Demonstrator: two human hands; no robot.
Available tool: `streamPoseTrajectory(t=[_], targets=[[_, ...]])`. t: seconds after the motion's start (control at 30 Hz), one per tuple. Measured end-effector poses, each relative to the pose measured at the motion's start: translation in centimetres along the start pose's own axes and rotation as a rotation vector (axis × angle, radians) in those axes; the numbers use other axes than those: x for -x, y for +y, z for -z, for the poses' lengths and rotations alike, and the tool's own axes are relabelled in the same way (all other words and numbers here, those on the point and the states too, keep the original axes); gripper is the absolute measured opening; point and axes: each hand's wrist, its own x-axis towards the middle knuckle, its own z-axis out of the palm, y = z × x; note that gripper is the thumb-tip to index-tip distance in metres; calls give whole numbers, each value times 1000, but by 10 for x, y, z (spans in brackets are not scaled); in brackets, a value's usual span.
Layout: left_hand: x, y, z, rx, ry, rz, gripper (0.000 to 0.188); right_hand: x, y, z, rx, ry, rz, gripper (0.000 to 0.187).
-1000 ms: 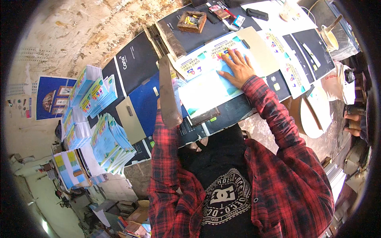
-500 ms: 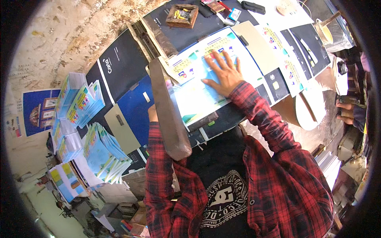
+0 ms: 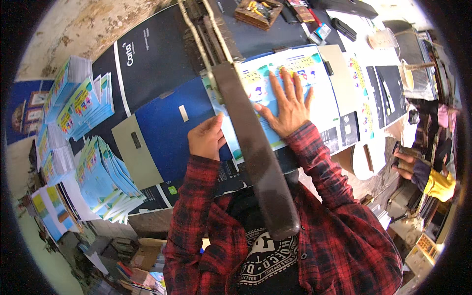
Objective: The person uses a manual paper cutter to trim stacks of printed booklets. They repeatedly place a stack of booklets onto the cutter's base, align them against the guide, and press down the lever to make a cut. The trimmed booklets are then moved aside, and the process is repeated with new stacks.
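Note:
My right hand [image 3: 291, 105] lies flat with fingers spread on a bright printed sheet [image 3: 270, 129], blue with yellow and colourful figures. A long dark brown lever [image 3: 258, 147] crosses over the sheet's left part and reaches toward my chest. Left of the lever, my left hand [image 3: 207, 138] has its fingers bent together at the sheet's left edge, pinching it. Under that hand lies a blue board [image 3: 172, 128] with a grey-beige band [image 3: 136, 150].
At the left stand stacks of folded printed booklets [image 3: 105, 182]. Far back are a wooden box [image 3: 259, 12] of small yellow items and a black case [image 3: 343, 28]. More printed sheets [image 3: 365, 98] lie at the right, beside a mug [image 3: 407, 76]. A person in yellow [image 3: 437, 184] is farther right.
The lever's near end has swung right and toward me. My left hand, mostly hidden behind the lever before, now shows at the sheet's left edge. My right hand stays flat on the sheet.

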Motion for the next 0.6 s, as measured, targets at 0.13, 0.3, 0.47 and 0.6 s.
streamPoseTrajectory(t=[0.13, 0.3, 0.47, 0.6], targets=[[-6, -9, -4, 15, 60, -17, 29, -4, 8, 4, -2, -17, 17, 87], [4, -7, -9, -70, 105, -188, 41, -4, 14, -6, 64, -13, -23, 72], [39, -28, 0, -1209, 174, -841, 63, -4, 15, -21, 175, 21, 17, 68], [31, -51, 8, -1392, 166, -884, 65, -6, 65, -51, 176, 115, 86, 65]])
